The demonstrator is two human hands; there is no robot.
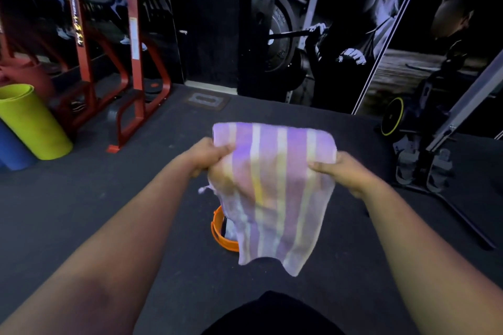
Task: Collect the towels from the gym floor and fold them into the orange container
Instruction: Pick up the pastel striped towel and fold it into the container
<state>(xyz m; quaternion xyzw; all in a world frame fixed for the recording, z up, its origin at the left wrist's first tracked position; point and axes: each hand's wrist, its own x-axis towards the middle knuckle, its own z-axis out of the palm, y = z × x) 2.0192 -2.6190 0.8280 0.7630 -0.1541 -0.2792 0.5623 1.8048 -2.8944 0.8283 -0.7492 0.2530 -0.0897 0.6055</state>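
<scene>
With my left hand (209,156) and right hand (344,171) each gripping a top corner of the striped towel (272,193), held above the orange container (221,234) on the gym floor (81,212), I judge matching corners before lowering folds it best.
</scene>
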